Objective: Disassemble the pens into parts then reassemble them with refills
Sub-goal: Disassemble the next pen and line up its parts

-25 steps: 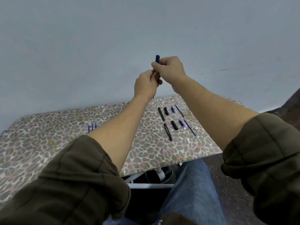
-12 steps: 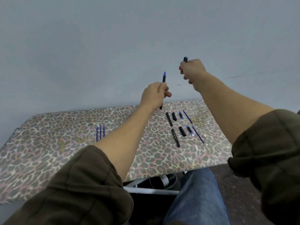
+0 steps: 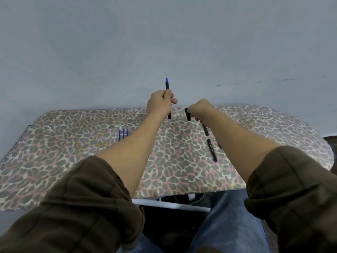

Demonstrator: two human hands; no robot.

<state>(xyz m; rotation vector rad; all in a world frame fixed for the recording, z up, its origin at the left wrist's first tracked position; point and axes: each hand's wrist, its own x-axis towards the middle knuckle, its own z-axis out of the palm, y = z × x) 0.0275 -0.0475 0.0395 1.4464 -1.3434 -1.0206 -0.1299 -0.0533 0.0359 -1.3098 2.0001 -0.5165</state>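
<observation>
pen apart, one piece in each hand

on my feed the left hand [image 3: 160, 105] hangs above the far edge of the leopard-print covered table [image 3: 73, 152]. its fingers are curled round a slim black pen body with a blue tip [image 3: 167, 86], with the thumb pressed along its side. the pen body stands almost upright, blue tip on top against the plain grey wall [image 3: 164, 33], and its lower end pokes out under the fist.

just beside it and a little lower, the right hand [image 3: 200, 110] is balled up and pinches a short black cap [image 3: 187, 115], which juts from the fist's left side (i cannot tell which fingers do the pinching). the two hands are apart, not touching.

on the table, three thin blue refills [image 3: 123, 135] lie side by side left of the left forearm, in the far half. right of centre, a long black barrel with pale lettering [image 3: 212, 150] lies pointing from the near edge toward the far edge, just beside the right forearm. a second black part [image 3: 205, 129] lies beyond it, partly hidden under the right wrist. a sliver of blue [image 3: 220, 146] peeks out at the forearm, but i cannot tell what it is.

olive sleeves [image 3: 82, 198] are bunched up the forearms, and blue jeans [image 3: 228, 225] show below the near edge.
</observation>
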